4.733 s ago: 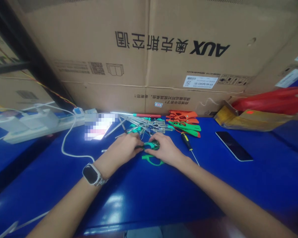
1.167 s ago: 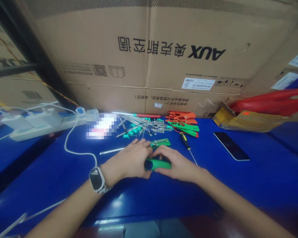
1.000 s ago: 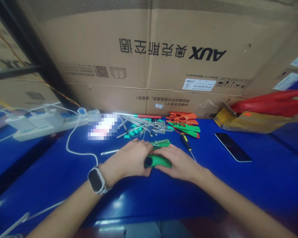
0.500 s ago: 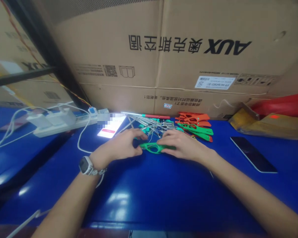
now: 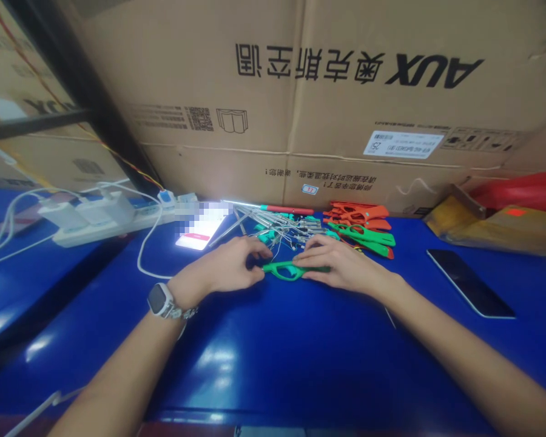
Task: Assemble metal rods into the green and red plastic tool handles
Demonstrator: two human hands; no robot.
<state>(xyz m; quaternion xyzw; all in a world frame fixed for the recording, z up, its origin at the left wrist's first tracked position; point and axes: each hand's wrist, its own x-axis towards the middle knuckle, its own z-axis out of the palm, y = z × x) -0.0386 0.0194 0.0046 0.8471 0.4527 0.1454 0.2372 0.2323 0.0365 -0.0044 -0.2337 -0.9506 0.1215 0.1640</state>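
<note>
A green plastic handle piece [image 5: 286, 271] with an oval opening lies between my hands, just above the blue table. My right hand [image 5: 334, 262] grips its right end between thumb and fingers. At its left end my left hand [image 5: 241, 264] is closed, with the fingertips on the tip of the piece. Behind the hands is a pile of thin metal rods and wired parts [image 5: 286, 227] with teal pieces. Right of that pile lie several green handle pieces [image 5: 368, 238] and, behind them, several orange ones [image 5: 357, 213].
A lit phone [image 5: 200, 230] lies at the left of the pile, a dark phone [image 5: 468, 282] at the right. A power strip [image 5: 95, 227] with white cables is at the left. A large cardboard box [image 5: 200, 73] stands behind the blue table [image 5: 273, 358]. Brown and red packaging [image 5: 500, 224] sits at right.
The camera view has shifted slightly. Both hands still hold the green piece in nearly the same pose, and the piles look unchanged.
</note>
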